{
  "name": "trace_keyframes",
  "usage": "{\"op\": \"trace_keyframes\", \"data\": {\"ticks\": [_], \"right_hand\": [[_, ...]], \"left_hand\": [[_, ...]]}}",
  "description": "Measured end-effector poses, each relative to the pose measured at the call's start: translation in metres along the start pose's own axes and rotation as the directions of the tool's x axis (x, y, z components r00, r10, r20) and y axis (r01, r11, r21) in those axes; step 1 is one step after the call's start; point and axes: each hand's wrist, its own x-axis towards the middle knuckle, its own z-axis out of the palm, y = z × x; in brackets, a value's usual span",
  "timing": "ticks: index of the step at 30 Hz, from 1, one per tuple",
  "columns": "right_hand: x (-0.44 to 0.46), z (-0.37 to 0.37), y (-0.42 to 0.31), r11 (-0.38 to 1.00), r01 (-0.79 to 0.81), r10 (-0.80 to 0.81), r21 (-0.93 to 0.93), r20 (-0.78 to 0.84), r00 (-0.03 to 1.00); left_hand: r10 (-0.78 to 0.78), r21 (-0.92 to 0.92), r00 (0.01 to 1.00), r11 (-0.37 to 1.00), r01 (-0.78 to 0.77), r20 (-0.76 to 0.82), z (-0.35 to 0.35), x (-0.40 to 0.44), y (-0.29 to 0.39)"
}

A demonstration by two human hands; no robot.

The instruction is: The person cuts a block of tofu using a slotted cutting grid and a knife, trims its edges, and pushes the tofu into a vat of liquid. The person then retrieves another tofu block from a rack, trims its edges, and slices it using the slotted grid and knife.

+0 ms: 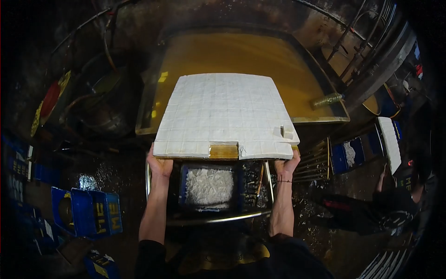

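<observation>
I hold a wooden board (224, 152) in front of me, bearing a broad slab of white tofu (227, 111) scored into squares. A block is absent at the front middle, so the bare wood shows there. Near the front right corner, one small piece stands out of line beside a hole. My left hand (159, 162) grips the front left corner from below, and my right hand (289, 163) grips the front right corner. The fingers of both hands are mostly hidden under the board. Below the board, between my forearms, is a blue crate (238, 186) holding white, crumpled material (209, 186).
A wide vat (325, 120) of yellow-brown liquid (232, 53) lies beyond the board. A metal rail (232, 217) runs close to my body. Blue crates (109, 214) stand at left. At right, another person (390, 209) is beside an upright white slab (390, 144).
</observation>
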Motion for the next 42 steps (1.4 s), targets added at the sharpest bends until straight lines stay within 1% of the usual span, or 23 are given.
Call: {"op": "trace_keyframes", "data": {"ticks": [3, 12, 14, 16, 17, 18, 19, 20, 21, 22, 23, 26, 28, 30, 32, 33, 34, 36, 37, 39, 40, 41, 42], "right_hand": [[0.033, 0.009, -0.004, 0.999, -0.025, 0.025, 0.038, 0.016, 1.000], [0.093, 0.025, -0.005, 1.000, 0.021, -0.021, 0.019, -0.019, 1.000], [0.104, 0.024, -0.004, 0.999, 0.034, -0.034, 0.002, -0.024, 0.999], [0.120, 0.023, -0.001, 0.989, 0.086, -0.095, -0.118, -0.069, 0.993], [0.129, 0.022, -0.002, 0.989, 0.084, -0.090, -0.119, -0.050, 0.995], [0.137, 0.028, -0.004, 0.989, 0.079, -0.087, -0.126, -0.053, 0.995], [0.144, 0.038, -0.007, 0.992, 0.038, -0.045, -0.117, -0.056, 0.997], [0.150, 0.051, -0.010, 0.994, -0.001, -0.005, -0.109, -0.057, 0.998], [0.153, 0.070, -0.012, 0.984, -0.024, 0.012, -0.178, -0.067, 0.998], [0.157, 0.089, -0.013, 0.968, -0.045, 0.027, -0.245, -0.076, 0.997], [0.167, 0.102, -0.012, 0.959, -0.060, 0.037, -0.278, -0.088, 0.995], [0.196, 0.136, -0.006, 0.902, -0.094, 0.078, -0.421, -0.053, 0.995], [0.230, 0.150, 0.004, 0.842, -0.065, 0.124, -0.536, 0.075, 0.989], [0.254, 0.175, 0.026, 0.811, -0.064, 0.101, -0.582, 0.031, 0.994], [0.292, 0.189, 0.055, 0.721, -0.061, -0.013, -0.690, -0.102, 0.995], [0.305, 0.201, 0.072, 0.664, -0.041, -0.048, -0.747, -0.097, 0.994], [0.305, 0.217, 0.091, 0.604, -0.024, -0.082, -0.796, -0.091, 0.992], [0.301, 0.243, 0.126, 0.508, -0.011, -0.042, -0.861, -0.038, 0.998], [0.310, 0.246, 0.148, 0.454, 0.040, -0.064, -0.890, 0.012, 0.998], [0.355, 0.233, 0.198, 0.402, 0.123, -0.071, -0.907, 0.103, 0.992], [0.361, 0.236, 0.223, 0.307, 0.120, -0.113, -0.944, 0.089, 0.990], [0.373, 0.232, 0.250, 0.181, 0.124, -0.125, -0.976, 0.102, 0.987], [0.383, 0.227, 0.275, 0.051, 0.129, -0.136, -0.990, 0.121, 0.983]], "left_hand": [[-0.004, 0.033, 0.967, 0.999, 0.013, -0.254, 0.019, 0.034, -0.018], [-0.045, 0.117, 0.928, 0.989, 0.095, -0.369, 0.025, 0.110, -0.049], [-0.069, 0.273, 0.801, 0.919, 0.283, -0.595, 0.051, 0.104, -0.048], [0.028, 0.387, 0.791, 0.882, 0.269, -0.611, 0.042, 0.087, -0.048], [0.250, 0.734, 0.853, 0.648, 0.205, -0.458, 0.033, 0.073, -0.043], [0.389, 0.949, 0.893, 0.294, 0.112, -0.226, 0.021, 0.058, -0.037], [0.469, 1.000, 0.883, -0.009, 0.024, -0.017, 0.004, 0.042, -0.029], [0.477, 0.948, 0.854, -0.314, -0.054, 0.207, -0.013, 0.027, -0.024], [0.477, 0.863, 0.825, -0.505, -0.026, 0.304, -0.011, 0.010, -0.016], [0.455, 0.741, 0.796, -0.671, 0.012, 0.399, -0.005, -0.006, -0.007], [0.426, 0.672, 0.805, -0.739, 0.046, 0.414, -0.015, -0.020, 0.003], [0.442, 0.752, 0.895, -0.608, 0.255, 0.054, -0.038, -0.055, 0.028], [0.310, 0.655, 0.901, -0.619, 0.435, -0.305, -0.047, -0.063, 0.053], [0.295, 0.659, 0.901, -0.614, 0.435, -0.319, -0.061, -0.063, 0.061], [0.216, 0.812, 0.916, -0.426, 0.399, -0.337, -0.081, -0.059, 0.064], [0.286, 0.741, 0.903, -0.518, 0.427, -0.320, -0.048, -0.059, 0.056], [0.289, 0.741, 0.898, -0.509, 0.438, -0.332, -0.076, -0.063, 0.056], [0.335, 0.923, 0.937, -0.321, 0.213, -0.099, -0.150, -0.080, 0.054], [0.342, 0.922, 0.933, -0.315, 0.226, -0.112, -0.136, -0.074, 0.056], [0.212, 0.857, 0.912, -0.319, 0.404, -0.351, -0.108, -0.069, 0.061], [0.225, 0.852, 0.906, -0.318, 0.416, -0.359, -0.118, -0.070, 0.060], [0.252, 0.772, 0.967, -0.620, 0.139, 0.029, -0.132, -0.076, 0.057], [0.137, 0.512, 0.906, -0.853, -0.097, 0.399, -0.141, -0.076, 0.054]]}}
